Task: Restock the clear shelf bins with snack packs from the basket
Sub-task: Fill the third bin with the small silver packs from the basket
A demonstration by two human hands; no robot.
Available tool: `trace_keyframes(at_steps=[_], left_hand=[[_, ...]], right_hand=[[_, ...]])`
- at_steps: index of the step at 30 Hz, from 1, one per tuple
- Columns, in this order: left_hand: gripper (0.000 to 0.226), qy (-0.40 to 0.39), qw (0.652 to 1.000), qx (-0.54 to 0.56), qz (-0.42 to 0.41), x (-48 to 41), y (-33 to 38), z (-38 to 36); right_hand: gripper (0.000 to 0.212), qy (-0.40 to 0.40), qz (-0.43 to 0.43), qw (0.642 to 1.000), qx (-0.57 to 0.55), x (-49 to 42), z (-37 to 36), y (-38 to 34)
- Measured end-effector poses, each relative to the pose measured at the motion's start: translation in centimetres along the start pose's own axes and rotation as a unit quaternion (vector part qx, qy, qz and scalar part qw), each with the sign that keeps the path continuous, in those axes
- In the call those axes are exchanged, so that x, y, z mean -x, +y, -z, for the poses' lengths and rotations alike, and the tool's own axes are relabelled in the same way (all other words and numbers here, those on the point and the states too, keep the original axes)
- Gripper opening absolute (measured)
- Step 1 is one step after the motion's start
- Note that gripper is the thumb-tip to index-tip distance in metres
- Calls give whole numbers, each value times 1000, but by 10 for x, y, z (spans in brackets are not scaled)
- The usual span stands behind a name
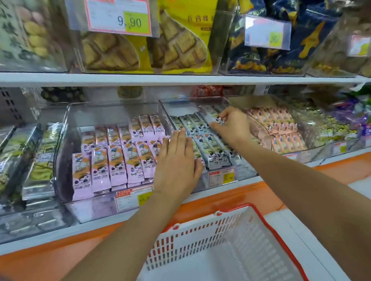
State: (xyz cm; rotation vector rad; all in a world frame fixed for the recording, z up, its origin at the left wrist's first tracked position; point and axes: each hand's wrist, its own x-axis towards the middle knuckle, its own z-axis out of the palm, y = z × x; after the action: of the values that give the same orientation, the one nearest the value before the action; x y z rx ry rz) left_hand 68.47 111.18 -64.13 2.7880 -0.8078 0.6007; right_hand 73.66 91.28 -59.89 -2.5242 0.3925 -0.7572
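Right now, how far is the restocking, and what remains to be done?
Nearly done, it seems. The basket shows no packs in its visible part, and the purple packs fill their bin in rows. In hand: the right hand pinches a grey pack at the back of the middle bin, while the left hand lies flat on the front packs. Left: seat that pack and straighten the rows.

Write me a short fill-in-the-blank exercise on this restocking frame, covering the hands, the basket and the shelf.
1. The hand pinching a grey snack pack is the ___ one.
2. The white basket has a ___ rim.
3. The price tag in front of the yellow biscuit bags reads ___.
Missing words: right; red; 9.90
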Motion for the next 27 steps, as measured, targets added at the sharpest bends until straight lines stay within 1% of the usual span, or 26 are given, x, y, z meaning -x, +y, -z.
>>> trace_keyframes(at_steps=[6, 10, 12, 15, 17, 19, 21, 23, 24, 26, 27], left_hand=[[68, -26, 1000, -11, -2, 0, 2, 1], [69, -35, 999, -22, -5, 0, 3, 1], [69, -29, 999, -19, -7, 0, 3, 1], [68, 0, 1000, 6, -9, 1, 2, -2], [62, 37, 999, 22, -13, 2, 3, -4], [53, 100, 994, 38, -27, 5, 10, -5], [45, 173, 982, 46, -66, 11, 25, -11], [39, 229, 965, 50, -115, 22, 42, -24], [37, 240, 959, 54, -140, 28, 49, -33], [33, 223, 956, 60, -183, 43, 57, -54], [33, 196, 958, 61, -201, 51, 57, -65]], right_hand=[[37, 6, 17, 998, 64, -8, -20, -3], [40, -9, 8, 999, 32, -8, -18, 2], [39, -23, 25, 999, -8, -3, -10, 7], [26, -48, 68, 993, -85, 11, 7, 13], [18, -54, 96, 986, -126, 26, 19, 18], [11, -67, 115, 975, -178, 44, 30, 24], [7, -69, 141, 965, -211, 63, 40, 31], [17, -63, 160, 960, -222, 82, 47, 39], [24, -66, 155, 959, -229, 91, 49, 46], [37, -83, 132, 958, -241, 109, 46, 65], [39, -95, 119, 959, -238, 118, 40, 77]])
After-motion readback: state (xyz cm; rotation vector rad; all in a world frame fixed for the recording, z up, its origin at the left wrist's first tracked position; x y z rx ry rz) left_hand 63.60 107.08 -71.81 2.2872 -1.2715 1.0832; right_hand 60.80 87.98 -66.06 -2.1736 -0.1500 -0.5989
